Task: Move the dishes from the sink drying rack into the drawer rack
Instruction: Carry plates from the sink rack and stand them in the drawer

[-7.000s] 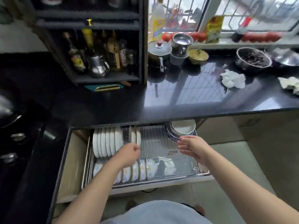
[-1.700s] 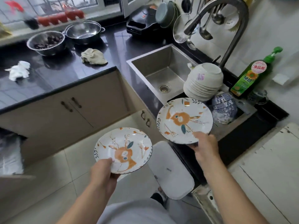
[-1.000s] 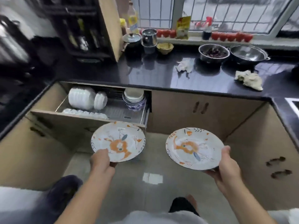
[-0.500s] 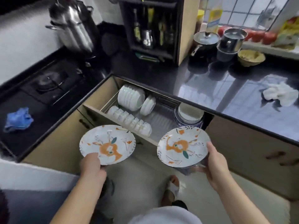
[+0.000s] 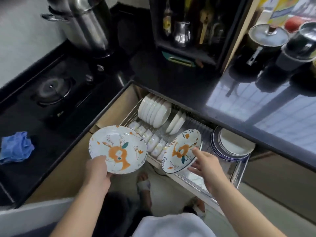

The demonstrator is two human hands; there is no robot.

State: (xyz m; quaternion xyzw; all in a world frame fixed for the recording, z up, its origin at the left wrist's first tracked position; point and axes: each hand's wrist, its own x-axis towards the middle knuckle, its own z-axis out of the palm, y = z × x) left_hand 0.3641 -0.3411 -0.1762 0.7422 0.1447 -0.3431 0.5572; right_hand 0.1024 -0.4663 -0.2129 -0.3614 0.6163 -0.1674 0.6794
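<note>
My left hand (image 5: 99,170) grips the near rim of a white plate with an orange flower print (image 5: 118,148), held above the drawer's left front corner. My right hand (image 5: 207,165) holds a second flower-print plate (image 5: 182,150), tilted over the front of the open drawer rack (image 5: 239,170), thumb on its face and fingers underneath. The rack holds upright white bowls (image 5: 154,112), two small white dishes (image 5: 176,123), a row of small cups (image 5: 150,139) along the front and a stack of blue-rimmed plates (image 5: 230,148) at the right.
A black gas hob (image 5: 53,90) with a blue cloth (image 5: 16,147) lies left of the drawer. A steel pot (image 5: 85,23) stands behind it. A shelf of bottles (image 5: 188,29) and lidded pots (image 5: 268,41) sit on the black counter above the drawer. My feet show on the floor below.
I have come closer to the drawer. The right plate has moved forward over the rack and tipped up on edge; the left plate stays level at the drawer's left corner.
</note>
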